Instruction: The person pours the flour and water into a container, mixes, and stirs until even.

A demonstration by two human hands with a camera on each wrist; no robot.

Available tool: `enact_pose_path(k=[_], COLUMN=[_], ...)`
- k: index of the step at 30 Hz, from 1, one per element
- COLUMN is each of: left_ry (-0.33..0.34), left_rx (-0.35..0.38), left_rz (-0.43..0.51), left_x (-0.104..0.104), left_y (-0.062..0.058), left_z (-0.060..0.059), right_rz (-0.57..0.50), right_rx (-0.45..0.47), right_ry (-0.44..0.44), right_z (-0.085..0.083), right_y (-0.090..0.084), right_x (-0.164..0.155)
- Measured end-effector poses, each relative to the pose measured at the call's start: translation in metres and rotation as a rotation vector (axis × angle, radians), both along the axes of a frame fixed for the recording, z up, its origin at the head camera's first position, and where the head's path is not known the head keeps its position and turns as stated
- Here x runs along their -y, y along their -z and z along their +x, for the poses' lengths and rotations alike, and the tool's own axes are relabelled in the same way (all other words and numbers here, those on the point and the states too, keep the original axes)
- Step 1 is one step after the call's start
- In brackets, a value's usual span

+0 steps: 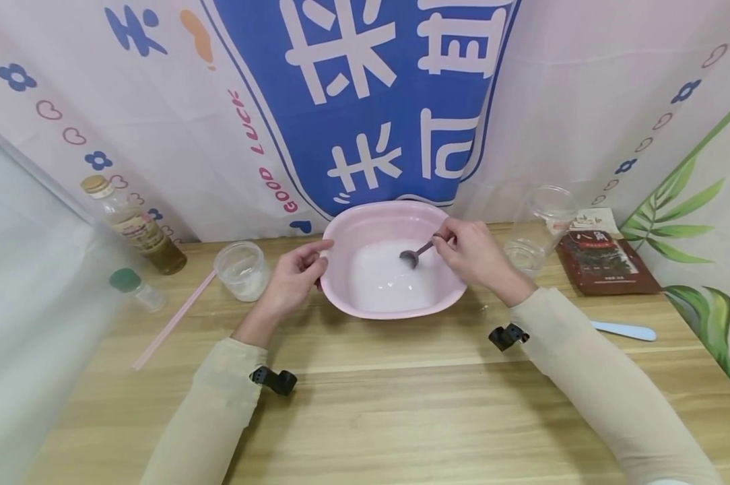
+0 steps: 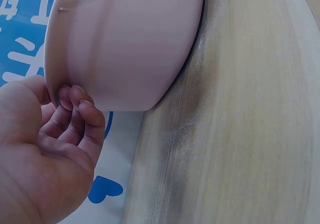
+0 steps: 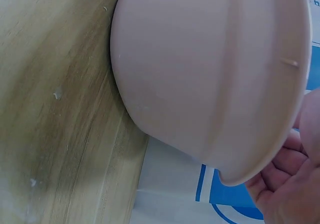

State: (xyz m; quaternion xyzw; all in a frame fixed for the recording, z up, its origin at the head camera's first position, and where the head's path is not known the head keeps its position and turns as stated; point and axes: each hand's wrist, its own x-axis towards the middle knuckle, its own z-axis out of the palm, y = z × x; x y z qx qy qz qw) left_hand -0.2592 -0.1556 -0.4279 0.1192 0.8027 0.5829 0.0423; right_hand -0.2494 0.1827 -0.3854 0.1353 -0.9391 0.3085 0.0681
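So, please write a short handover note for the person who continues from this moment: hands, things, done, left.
Left hand: fingers curled at the rim of the pink basin, steadying it; the left wrist view shows fingertips touching its outer wall.
Right hand: pinches the handle of a small spoon, whose bowl is down in the white contents of the basin.
The basin stands on the wooden table, a plastic cup to its left and a clear jar to its right.
Done: white stuff is already in the basin, spoon in it.
Left: probably stirring; how well mixed cannot be told.
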Motion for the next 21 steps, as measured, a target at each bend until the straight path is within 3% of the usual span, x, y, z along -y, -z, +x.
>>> enact_pose_path(k=[11, 21], left_ry=[-0.001, 0.0], left_rx=[-0.003, -0.002], left_rz=[-0.01, -0.008], left_x=[0.001, 0.001], left_y=[0.001, 0.001], left_z=[-0.001, -0.001], right_rz=[0.011, -0.033], right_rx=[-0.018, 0.05], right_ry=[0.043, -0.04], right_z=[-0.002, 0.004], right_y=[0.001, 0.0], right_x=[-0.003, 0.012])
